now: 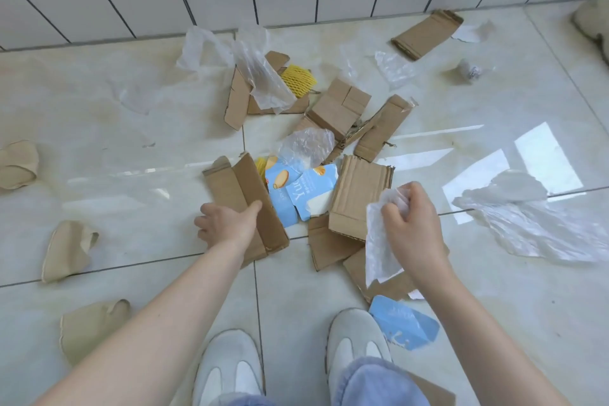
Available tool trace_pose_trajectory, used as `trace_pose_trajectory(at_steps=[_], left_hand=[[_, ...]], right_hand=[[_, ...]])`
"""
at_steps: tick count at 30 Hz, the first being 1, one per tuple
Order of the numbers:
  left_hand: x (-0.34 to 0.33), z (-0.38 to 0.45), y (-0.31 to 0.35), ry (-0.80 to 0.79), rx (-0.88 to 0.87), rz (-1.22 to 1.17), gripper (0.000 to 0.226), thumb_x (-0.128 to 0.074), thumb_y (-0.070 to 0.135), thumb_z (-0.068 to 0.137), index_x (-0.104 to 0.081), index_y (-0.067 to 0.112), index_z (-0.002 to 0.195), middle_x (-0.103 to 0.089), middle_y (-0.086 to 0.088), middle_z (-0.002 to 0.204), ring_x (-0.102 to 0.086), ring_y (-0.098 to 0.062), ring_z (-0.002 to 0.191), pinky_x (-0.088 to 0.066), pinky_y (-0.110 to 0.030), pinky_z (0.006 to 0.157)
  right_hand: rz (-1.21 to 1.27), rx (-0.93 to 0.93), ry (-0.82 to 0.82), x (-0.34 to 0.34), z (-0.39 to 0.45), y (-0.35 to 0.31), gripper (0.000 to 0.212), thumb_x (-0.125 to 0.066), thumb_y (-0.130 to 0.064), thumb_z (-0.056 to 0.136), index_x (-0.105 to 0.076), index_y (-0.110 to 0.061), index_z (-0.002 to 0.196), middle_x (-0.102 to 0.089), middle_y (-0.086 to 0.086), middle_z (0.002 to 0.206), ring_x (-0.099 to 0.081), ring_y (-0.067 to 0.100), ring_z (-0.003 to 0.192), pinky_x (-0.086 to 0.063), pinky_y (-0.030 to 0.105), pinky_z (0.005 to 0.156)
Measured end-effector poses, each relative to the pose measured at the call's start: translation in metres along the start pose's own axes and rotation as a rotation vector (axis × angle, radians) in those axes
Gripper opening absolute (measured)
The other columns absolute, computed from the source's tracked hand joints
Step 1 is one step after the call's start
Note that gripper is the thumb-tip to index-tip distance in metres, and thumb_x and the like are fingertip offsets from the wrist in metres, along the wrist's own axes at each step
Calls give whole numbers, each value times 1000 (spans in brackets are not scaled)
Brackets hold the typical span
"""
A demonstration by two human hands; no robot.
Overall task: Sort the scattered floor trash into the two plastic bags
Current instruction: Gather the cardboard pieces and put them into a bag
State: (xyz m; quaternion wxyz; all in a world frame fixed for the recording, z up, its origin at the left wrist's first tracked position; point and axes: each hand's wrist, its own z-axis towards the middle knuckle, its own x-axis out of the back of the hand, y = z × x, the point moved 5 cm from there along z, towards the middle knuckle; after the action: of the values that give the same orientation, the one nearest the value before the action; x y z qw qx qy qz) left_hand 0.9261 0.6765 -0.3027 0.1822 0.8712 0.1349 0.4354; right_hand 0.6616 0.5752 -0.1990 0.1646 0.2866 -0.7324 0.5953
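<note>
My left hand (227, 224) rests on a flat brown cardboard piece (244, 194) on the floor, thumb on top and fingers at its left edge. My right hand (412, 224) is closed on a crumpled clear plastic sheet (379, 247) that hangs down over more cardboard (359, 198). Between the two cardboard pieces lies torn blue snack packaging (300, 198). One large clear plastic bag (534, 224) lies flat to the right. Another clear bag (204, 49) sits crumpled by the wall.
More cardboard scraps (425, 33), clear film (306, 145), yellow foam netting (298, 79) and beige paper pieces (67, 250) are scattered over the glossy tile floor. A white tiled wall runs along the back. My white shoes (356, 343) stand at the bottom, beside a blue scrap (405, 326).
</note>
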Motion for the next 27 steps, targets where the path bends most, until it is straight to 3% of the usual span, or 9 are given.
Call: trace_pose_trajectory(at_steps=[2,6,8,11,14,18,20,22,27], left_hand=[[-6,-9,9,6,-2,105,100,-79,56,62,-27,5,131,-34,-18,134,-33,-36,125,-35,-42,97],[-16,-8,10,-28,-14,211,108,-89,44,55,-20,8,131,-41,-16,135,-32,-34,125,-35,-45,96],[-15,-5,6,-41,-21,92,99,-89,32,60,-23,8,129,-50,-16,131,-39,-35,125,-38,-46,94],[-5,1,-1,-102,-9,-221,65,-85,9,65,-46,8,117,-62,-11,118,-59,-30,107,-49,-40,89],[4,2,-12,-331,111,-459,32,-73,-5,74,-61,6,101,-68,-13,107,-65,-29,90,-53,-38,79],[26,-4,-16,-450,186,-653,38,-58,-8,81,-57,-1,119,-68,-20,99,-68,-31,79,-58,-41,53],[35,-10,-11,-452,138,-678,38,-51,-11,84,-56,1,119,-66,-18,96,-65,-29,76,-56,-36,49],[39,-15,-4,-435,53,-657,40,-47,-14,84,-56,3,120,-66,-15,95,-64,-28,77,-56,-36,55],[31,-35,37,-384,-269,-366,40,-44,-7,82,-55,17,112,-65,-4,92,-63,-27,84,-51,-32,67]], right_hand=[[30,-52,15,4,7,6,7,-38,-13,93,-41,-13,100,-48,-5,82,-47,18,78,-34,27,60],[-15,-101,-19,0,33,14,27,-44,-22,94,-33,-18,119,-53,4,94,-52,22,83,-37,33,65],[-16,-135,-42,-2,48,18,44,-51,-27,94,-30,-15,130,-55,8,107,-53,22,87,-39,33,73],[-50,-170,-81,-7,67,23,62,-59,-35,91,-26,-12,138,-47,13,134,-51,27,110,-39,32,80],[-170,-186,-131,-14,74,31,73,-63,-44,87,-27,-6,137,-46,14,135,-50,31,118,-43,37,86],[-199,-244,-144,-16,72,36,75,-63,-45,87,-26,-1,135,-49,16,129,-51,29,103,-41,36,76],[-180,-285,-145,-16,69,40,75,-63,-42,88,-24,0,137,-49,18,131,-51,33,111,-39,35,75],[-178,-288,-146,-14,65,43,75,-64,-41,88,-25,0,136,-49,18,132,-51,34,115,-38,34,75],[-274,-263,-174,8,63,52,57,-65,-31,87,-36,-5,129,-54,14,116,-48,26,91,-39,33,71]])
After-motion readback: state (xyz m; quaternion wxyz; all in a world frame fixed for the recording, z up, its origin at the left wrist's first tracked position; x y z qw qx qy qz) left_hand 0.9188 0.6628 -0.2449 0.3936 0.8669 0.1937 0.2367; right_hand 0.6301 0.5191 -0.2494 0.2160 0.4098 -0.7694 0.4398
